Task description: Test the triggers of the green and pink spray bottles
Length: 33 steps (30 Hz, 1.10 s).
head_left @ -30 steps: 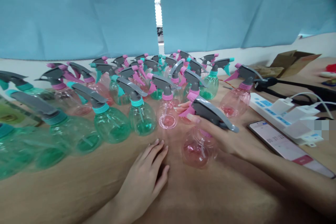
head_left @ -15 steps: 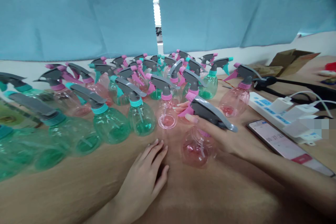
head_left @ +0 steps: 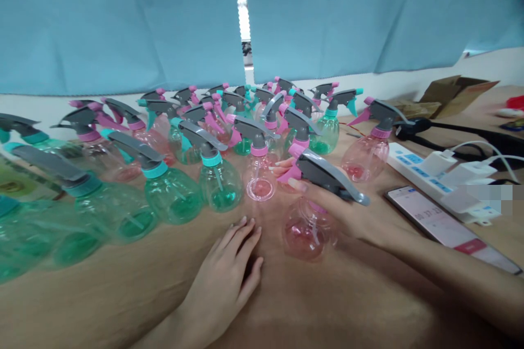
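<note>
Near the front of the table stands a clear pink spray bottle with a grey and pink trigger head. My right hand is wrapped around its neck, just under the head, with fingertips showing by the pink trigger; part of the hand is hidden behind the head. My left hand lies palm down on the wooden table, fingers stretched out, holding nothing. Beyond it are a green spray bottle and a smaller-looking pink spray bottle, both upright.
Several more green and pink spray bottles crowd the left and back, among them a green one. On the right are a pink bottle, a white power strip with chargers, a phone, a black headset and an open cardboard box.
</note>
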Tool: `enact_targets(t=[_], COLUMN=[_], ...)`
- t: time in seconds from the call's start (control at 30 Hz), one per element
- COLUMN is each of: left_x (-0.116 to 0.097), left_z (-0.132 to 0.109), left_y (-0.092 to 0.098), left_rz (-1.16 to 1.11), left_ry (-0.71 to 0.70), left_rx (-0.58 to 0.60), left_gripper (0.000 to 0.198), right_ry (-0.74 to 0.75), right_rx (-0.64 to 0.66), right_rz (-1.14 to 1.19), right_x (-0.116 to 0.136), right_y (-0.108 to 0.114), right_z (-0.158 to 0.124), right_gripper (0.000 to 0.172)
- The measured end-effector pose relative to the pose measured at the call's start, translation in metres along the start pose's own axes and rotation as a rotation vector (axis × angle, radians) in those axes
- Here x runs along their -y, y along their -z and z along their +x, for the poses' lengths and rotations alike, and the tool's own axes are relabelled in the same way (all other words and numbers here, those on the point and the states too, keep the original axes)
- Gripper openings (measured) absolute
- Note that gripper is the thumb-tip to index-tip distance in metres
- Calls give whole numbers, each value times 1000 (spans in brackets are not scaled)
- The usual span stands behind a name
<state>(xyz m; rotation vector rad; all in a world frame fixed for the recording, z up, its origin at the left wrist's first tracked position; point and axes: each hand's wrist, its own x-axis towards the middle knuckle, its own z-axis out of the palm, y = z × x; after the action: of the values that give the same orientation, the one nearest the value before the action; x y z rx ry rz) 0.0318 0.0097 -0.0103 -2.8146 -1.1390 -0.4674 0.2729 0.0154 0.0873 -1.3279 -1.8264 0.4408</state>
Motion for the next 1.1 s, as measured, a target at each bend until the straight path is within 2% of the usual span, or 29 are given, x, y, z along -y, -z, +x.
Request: enact_targets(t=[0.13,0.2,0.33,0.43,0.53,0.87,1.1], left_x=[0,0,0,1,1,3,2], left_z=[1,1,0,0,0,1,1], left_y=[0,0,0,0,0,-1,0], left_rz=[4,6,5,8,12,13,13], left_ry=[-8,-12,-15,-11,-14,-34,-30], left_rx=[-11,-7,7,7,0,-35,-2], left_gripper=[38,38,39,39,39,37,38], right_ry=[1,-20,22,61,30,14,-14], right_rx=[-100,-143,-54,-106,-78,-85,-82], right_rz=[-50,-89,-91,73,149,119,138], right_x=[-7,-11,-15,-13,-10,-8,0], right_y=[-6,-7,-7,-11,-16,-12,-8], right_z=[-1,-2,-2,2,4,4,3], right_gripper=[19,24,24,26,27,28,31])
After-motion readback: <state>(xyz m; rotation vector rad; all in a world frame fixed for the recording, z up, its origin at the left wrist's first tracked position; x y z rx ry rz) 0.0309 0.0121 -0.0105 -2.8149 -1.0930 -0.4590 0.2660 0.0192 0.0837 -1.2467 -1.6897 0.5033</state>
